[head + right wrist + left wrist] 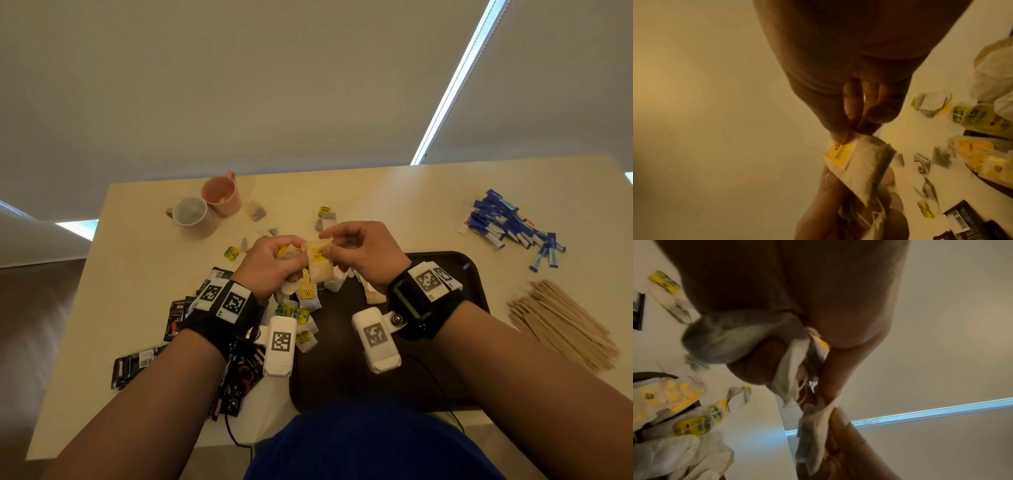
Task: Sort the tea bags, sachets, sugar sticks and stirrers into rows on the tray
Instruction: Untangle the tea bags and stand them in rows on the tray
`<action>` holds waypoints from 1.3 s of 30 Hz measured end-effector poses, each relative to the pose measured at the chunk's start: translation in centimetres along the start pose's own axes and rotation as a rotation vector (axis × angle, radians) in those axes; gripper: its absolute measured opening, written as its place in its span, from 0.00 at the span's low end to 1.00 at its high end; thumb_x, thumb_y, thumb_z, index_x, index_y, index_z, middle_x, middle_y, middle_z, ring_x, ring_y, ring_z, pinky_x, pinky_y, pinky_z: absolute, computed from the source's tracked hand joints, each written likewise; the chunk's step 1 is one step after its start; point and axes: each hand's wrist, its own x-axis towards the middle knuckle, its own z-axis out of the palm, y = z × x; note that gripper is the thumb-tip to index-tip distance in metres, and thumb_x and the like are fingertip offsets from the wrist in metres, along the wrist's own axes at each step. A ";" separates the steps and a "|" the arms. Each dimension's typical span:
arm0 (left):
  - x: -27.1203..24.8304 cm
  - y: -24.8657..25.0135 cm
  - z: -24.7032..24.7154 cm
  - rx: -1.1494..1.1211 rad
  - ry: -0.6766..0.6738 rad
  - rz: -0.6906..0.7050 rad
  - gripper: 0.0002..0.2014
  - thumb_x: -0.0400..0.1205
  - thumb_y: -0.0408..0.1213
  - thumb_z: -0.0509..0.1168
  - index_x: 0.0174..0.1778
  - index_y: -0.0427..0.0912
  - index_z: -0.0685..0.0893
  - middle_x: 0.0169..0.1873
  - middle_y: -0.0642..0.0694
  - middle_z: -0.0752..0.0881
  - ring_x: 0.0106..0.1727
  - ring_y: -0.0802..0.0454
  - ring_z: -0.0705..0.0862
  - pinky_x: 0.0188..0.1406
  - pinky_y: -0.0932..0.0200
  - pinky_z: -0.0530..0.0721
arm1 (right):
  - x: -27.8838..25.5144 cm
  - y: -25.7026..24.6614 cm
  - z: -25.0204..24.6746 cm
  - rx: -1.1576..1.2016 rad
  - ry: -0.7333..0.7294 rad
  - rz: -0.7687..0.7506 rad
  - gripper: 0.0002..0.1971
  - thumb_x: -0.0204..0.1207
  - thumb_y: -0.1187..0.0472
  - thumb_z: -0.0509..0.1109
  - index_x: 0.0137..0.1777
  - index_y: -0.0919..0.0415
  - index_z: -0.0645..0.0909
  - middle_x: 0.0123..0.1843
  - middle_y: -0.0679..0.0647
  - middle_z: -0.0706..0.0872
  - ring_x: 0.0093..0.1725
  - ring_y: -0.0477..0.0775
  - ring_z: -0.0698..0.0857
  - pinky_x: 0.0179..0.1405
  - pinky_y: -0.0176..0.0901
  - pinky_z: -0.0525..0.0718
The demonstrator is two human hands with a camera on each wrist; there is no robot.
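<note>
Both hands meet above the far left corner of the dark tray (445,270). My left hand (274,260) grips a bunch of tea bags (748,340) in its curled fingers. Thumb and fingers of my right hand (356,250) pinch the top of one tea bag with a yellow tag (320,262), which still touches the bunch. The right wrist view shows that pinch (846,134) on the bag (863,165). More tea bags (308,298) lie on the tray's left part. Blue sugar sticks (510,226) and wooden stirrers (561,322) lie in heaps on the table to the right. Black sachets (178,315) lie to the left.
Two mugs, one grey-white (195,216) and one pink (222,195), stand at the table's far left. Loose tea bags (325,217) are scattered on the table beyond the hands. A cable runs over the tray's near edge (442,387).
</note>
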 end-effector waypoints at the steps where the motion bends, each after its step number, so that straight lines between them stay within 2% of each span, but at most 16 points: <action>1: 0.1 -0.1 -0.1 0.016 0.005 -0.002 0.08 0.81 0.30 0.72 0.42 0.49 0.89 0.26 0.45 0.82 0.26 0.52 0.77 0.26 0.61 0.77 | 0.2 0.2 0.1 0.008 -0.004 0.012 0.06 0.74 0.68 0.78 0.50 0.64 0.88 0.39 0.61 0.90 0.33 0.50 0.85 0.34 0.41 0.86; 3: 0.2 -0.2 -0.4 0.042 0.044 -0.011 0.06 0.81 0.32 0.73 0.46 0.48 0.89 0.28 0.46 0.85 0.27 0.54 0.78 0.28 0.61 0.79 | 0.6 0.7 0.1 0.006 0.000 0.025 0.03 0.73 0.68 0.79 0.43 0.60 0.89 0.41 0.61 0.91 0.37 0.54 0.87 0.41 0.45 0.88; 6: 0.2 -0.4 -1.1 0.036 0.168 -0.030 0.04 0.82 0.33 0.72 0.49 0.45 0.90 0.32 0.47 0.88 0.26 0.60 0.79 0.30 0.64 0.79 | 1.6 2.1 -0.6 -0.061 0.058 0.058 0.03 0.74 0.67 0.78 0.43 0.59 0.89 0.43 0.59 0.92 0.42 0.53 0.89 0.52 0.50 0.90; 8: 0.0 -0.7 -1.7 0.011 0.235 -0.053 0.03 0.82 0.32 0.71 0.50 0.43 0.90 0.32 0.47 0.88 0.25 0.61 0.78 0.30 0.66 0.79 | 2.1 3.7 -1.1 -0.135 0.066 0.106 0.01 0.76 0.65 0.76 0.46 0.61 0.88 0.43 0.58 0.91 0.42 0.52 0.90 0.52 0.53 0.91; 10: -0.3 -1.0 -2.2 0.015 0.246 -0.076 0.04 0.82 0.33 0.72 0.51 0.42 0.90 0.32 0.47 0.89 0.26 0.60 0.78 0.30 0.65 0.79 | 2.1 6.0 -1.1 -0.251 0.034 0.170 0.02 0.77 0.61 0.76 0.47 0.57 0.87 0.44 0.55 0.91 0.43 0.52 0.90 0.51 0.55 0.91; 12: -0.7 -1.5 -2.5 0.030 0.238 -0.096 0.04 0.82 0.33 0.72 0.51 0.42 0.90 0.33 0.47 0.89 0.26 0.58 0.78 0.30 0.65 0.80 | 1.7 8.2 -0.6 -0.354 -0.042 0.243 0.02 0.77 0.59 0.75 0.46 0.50 0.85 0.45 0.52 0.90 0.46 0.51 0.89 0.53 0.54 0.90; 16: -1.0 -2.1 -3.0 0.095 0.239 -0.141 0.02 0.81 0.34 0.73 0.47 0.46 0.90 0.32 0.50 0.87 0.26 0.61 0.78 0.31 0.65 0.79 | 0.6 11.0 1.2 -0.468 -0.189 0.365 0.05 0.79 0.60 0.73 0.53 0.53 0.86 0.49 0.50 0.89 0.52 0.49 0.87 0.50 0.41 0.86; 19: -0.9 -3.4 -2.6 0.333 0.181 -0.270 0.04 0.79 0.40 0.75 0.48 0.47 0.90 0.41 0.56 0.85 0.39 0.66 0.80 0.37 0.67 0.76 | 0.4 11.6 2.3 -0.469 -0.224 0.381 0.06 0.79 0.61 0.73 0.54 0.55 0.87 0.51 0.50 0.89 0.53 0.49 0.86 0.50 0.39 0.84; 22: -0.2 -5.9 -1.5 0.631 0.054 -0.421 0.12 0.77 0.48 0.77 0.52 0.46 0.89 0.62 0.48 0.84 0.66 0.51 0.81 0.55 0.59 0.74 | 0.6 11.5 2.8 -0.476 -0.218 0.381 0.06 0.80 0.61 0.72 0.55 0.57 0.87 0.49 0.51 0.89 0.51 0.50 0.86 0.51 0.41 0.85; 23: 0.3 -6.8 -1.2 0.712 0.009 -0.466 0.17 0.76 0.51 0.77 0.54 0.45 0.89 0.65 0.47 0.83 0.68 0.48 0.80 0.55 0.58 0.74 | 0.6 11.4 2.9 -0.485 -0.217 0.380 0.06 0.80 0.62 0.72 0.55 0.57 0.87 0.49 0.50 0.88 0.51 0.50 0.86 0.50 0.39 0.85; 26: 1.5 -9.0 -0.6 0.875 -0.068 -0.593 0.30 0.71 0.60 0.78 0.59 0.39 0.86 0.58 0.43 0.87 0.57 0.47 0.85 0.46 0.57 0.81 | 0.6 11.3 3.1 -0.507 -0.232 0.377 0.06 0.80 0.62 0.72 0.54 0.57 0.87 0.48 0.51 0.88 0.50 0.51 0.87 0.50 0.39 0.85; 28: 2.1 -9.6 -0.4 0.939 -0.078 -0.613 0.34 0.68 0.63 0.79 0.57 0.37 0.85 0.52 0.42 0.88 0.50 0.47 0.86 0.40 0.56 0.83 | 0.4 11.2 3.1 -0.512 -0.237 0.376 0.06 0.80 0.63 0.72 0.55 0.58 0.87 0.49 0.52 0.89 0.50 0.51 0.87 0.52 0.41 0.86; 29: 2.3 -9.7 -0.2 0.955 -0.080 -0.616 0.35 0.68 0.63 0.79 0.57 0.37 0.84 0.52 0.42 0.88 0.51 0.46 0.86 0.42 0.55 0.84 | 0.4 11.2 3.1 -0.513 -0.233 0.371 0.07 0.80 0.63 0.72 0.55 0.58 0.87 0.50 0.53 0.89 0.50 0.51 0.87 0.53 0.42 0.87; 33: 2.5 -9.7 0.3 0.976 -0.105 -0.602 0.29 0.72 0.54 0.80 0.62 0.41 0.82 0.57 0.43 0.86 0.57 0.45 0.86 0.52 0.54 0.86 | 0.5 11.2 2.9 -0.515 -0.217 0.355 0.07 0.79 0.63 0.72 0.54 0.58 0.87 0.50 0.53 0.90 0.49 0.51 0.88 0.54 0.44 0.88; 36: 2.2 -10.0 0.6 0.954 -0.114 -0.537 0.20 0.77 0.47 0.77 0.63 0.45 0.86 0.59 0.44 0.87 0.54 0.47 0.87 0.48 0.57 0.85 | 0.5 11.2 3.0 -0.509 -0.226 0.340 0.05 0.79 0.62 0.72 0.52 0.57 0.87 0.48 0.55 0.89 0.45 0.52 0.86 0.51 0.47 0.88; 39: 1.8 -10.1 0.8 0.970 -0.197 -0.498 0.14 0.80 0.43 0.74 0.61 0.45 0.88 0.58 0.45 0.88 0.56 0.47 0.86 0.47 0.60 0.82 | 0.6 11.0 3.3 -0.526 -0.261 0.337 0.04 0.79 0.61 0.73 0.52 0.56 0.87 0.47 0.55 0.88 0.45 0.54 0.87 0.51 0.49 0.89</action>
